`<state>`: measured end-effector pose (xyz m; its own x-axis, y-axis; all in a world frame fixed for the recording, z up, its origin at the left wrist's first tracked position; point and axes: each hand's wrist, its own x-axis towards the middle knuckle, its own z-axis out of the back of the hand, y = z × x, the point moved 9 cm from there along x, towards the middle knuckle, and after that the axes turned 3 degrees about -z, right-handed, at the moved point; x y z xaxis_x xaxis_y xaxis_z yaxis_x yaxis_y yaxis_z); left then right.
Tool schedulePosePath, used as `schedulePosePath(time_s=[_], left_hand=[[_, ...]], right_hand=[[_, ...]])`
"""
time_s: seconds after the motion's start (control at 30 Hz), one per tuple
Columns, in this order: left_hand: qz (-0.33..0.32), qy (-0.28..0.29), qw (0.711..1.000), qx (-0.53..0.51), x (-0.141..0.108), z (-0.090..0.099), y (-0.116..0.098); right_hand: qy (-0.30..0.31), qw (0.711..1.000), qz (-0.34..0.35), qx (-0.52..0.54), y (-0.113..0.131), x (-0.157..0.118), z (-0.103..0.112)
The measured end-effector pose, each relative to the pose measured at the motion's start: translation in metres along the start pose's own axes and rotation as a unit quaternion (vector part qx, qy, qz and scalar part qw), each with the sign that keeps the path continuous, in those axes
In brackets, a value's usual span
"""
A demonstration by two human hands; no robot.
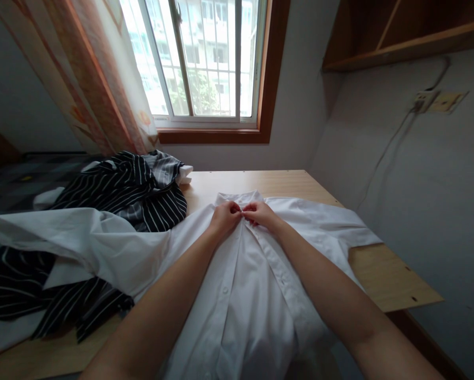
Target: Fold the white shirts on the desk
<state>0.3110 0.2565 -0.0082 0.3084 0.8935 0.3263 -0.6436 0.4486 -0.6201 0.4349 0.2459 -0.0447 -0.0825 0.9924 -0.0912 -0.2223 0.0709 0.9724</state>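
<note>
A white button-up shirt [261,285] lies face up with its collar toward the window and its sleeves spread to both sides. Below the collar its front hangs apart, with buttons visible along the left edge. My left hand [226,216] pinches the shirt front just under the collar. Close beside it, my right hand [258,213] pinches the opposite front edge, fingertips nearly touching the left ones. The small spot between the fingertips is too fine to make out.
A wooden table [276,182] bears the shirt. Black-and-white striped clothes [114,184] are heaped at the left, partly under the left sleeve. Behind are a window [205,68] and a curtain [98,79]. A shelf [411,42] and a wall socket [425,100] are at the right.
</note>
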Motion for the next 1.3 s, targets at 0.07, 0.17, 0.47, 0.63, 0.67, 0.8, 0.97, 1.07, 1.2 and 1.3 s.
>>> schedulePosePath(time_s=[0.07,0.17,0.47,0.63,0.67,0.8,0.97,1.07,1.2,1.3], left_hand=[[0.001,0.011,1.0,0.001,0.001,0.001,0.001],[0.004,0.021,1.0,-0.012,0.003,0.001,0.004],[0.01,0.002,0.999,-0.051,0.003,0.005,0.004],[0.025,-0.006,0.998,-0.056,0.003,0.004,0.007],[0.026,-0.005,0.998,-0.059,0.004,0.003,0.008],[0.017,-0.003,0.998,-0.067,0.005,0.002,0.01],[0.001,-0.004,0.997,-0.078,0.006,-0.001,0.013],[-0.002,-0.007,0.995,-0.097,0.007,-0.002,0.014],[0.005,-0.004,0.99,-0.14,0.008,-0.004,0.015],[0.019,-0.007,0.986,-0.164,0.007,-0.005,0.017]], right_hand=[[0.012,1.0,0.002,0.021,0.0,-0.001,-0.001],[0.022,0.998,0.009,0.056,0.001,-0.003,0.0],[0.048,0.994,0.012,0.099,-0.002,-0.003,-0.003],[0.043,0.992,-0.002,0.12,-0.006,-0.001,-0.002],[0.044,0.991,-0.004,0.124,-0.006,-0.001,-0.002],[0.049,0.99,-0.003,0.134,-0.005,-0.002,-0.003],[0.05,0.99,-0.012,0.128,-0.005,-0.002,-0.003],[0.046,0.991,-0.007,0.127,-0.004,-0.002,-0.001],[0.034,0.992,0.001,0.122,-0.001,-0.003,0.0],[0.028,0.993,0.0,0.115,-0.001,-0.004,0.0]])
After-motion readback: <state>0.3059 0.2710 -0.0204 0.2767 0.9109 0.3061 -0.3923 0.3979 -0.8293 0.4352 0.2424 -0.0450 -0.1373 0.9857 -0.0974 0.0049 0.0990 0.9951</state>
